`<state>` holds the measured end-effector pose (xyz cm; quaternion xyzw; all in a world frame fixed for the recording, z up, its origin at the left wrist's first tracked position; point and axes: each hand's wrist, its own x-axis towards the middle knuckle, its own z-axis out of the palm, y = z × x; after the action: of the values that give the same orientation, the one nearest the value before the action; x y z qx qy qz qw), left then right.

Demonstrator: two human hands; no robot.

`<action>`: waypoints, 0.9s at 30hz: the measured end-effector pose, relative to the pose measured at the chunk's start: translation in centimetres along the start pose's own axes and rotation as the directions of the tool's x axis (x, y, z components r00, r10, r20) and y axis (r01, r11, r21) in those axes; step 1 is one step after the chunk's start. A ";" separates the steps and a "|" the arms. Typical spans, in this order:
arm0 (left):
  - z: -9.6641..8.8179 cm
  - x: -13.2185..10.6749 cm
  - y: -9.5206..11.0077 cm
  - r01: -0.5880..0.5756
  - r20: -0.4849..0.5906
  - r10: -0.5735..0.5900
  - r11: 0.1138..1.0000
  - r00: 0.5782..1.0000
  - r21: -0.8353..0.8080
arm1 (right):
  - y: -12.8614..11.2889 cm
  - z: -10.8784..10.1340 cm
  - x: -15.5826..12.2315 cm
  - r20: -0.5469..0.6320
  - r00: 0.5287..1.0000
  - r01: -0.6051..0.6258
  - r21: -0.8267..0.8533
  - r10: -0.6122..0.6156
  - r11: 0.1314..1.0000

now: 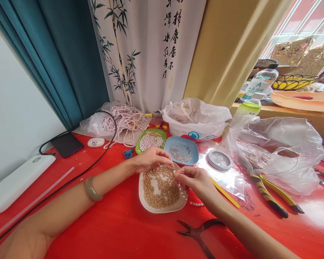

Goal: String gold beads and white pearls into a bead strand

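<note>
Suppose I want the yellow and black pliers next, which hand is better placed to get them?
Probably your right hand: the yellow and black pliers lie on that side, and your left hand would have to reach across. The right does seem to be pinching a strand of pale beads, though.

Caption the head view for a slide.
Left hand and right hand close together above a dish of gold beads on a red table, a white bead strand below the right.
</note>
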<state>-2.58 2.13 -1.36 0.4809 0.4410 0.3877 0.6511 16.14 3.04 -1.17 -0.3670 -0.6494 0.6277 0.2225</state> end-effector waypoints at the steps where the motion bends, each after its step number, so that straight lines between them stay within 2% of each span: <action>1: 0.0 0.0 0.0 -0.005 0.002 0.005 1.000 1.000 -0.002 | -0.1 0.0 0.0 0.000 1.000 -0.002 0.001 0.002 1.000; 27: 0.1 0.0 -0.2 0.021 0.008 -0.021 0.999 1.000 0.026 | -0.3 0.0 0.0 -0.003 1.000 -0.022 0.011 0.022 1.000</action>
<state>-2.49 2.09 -1.60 0.4864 0.4484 0.3729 0.6506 16.06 3.02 -0.91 -0.3739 -0.6415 0.6332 0.2184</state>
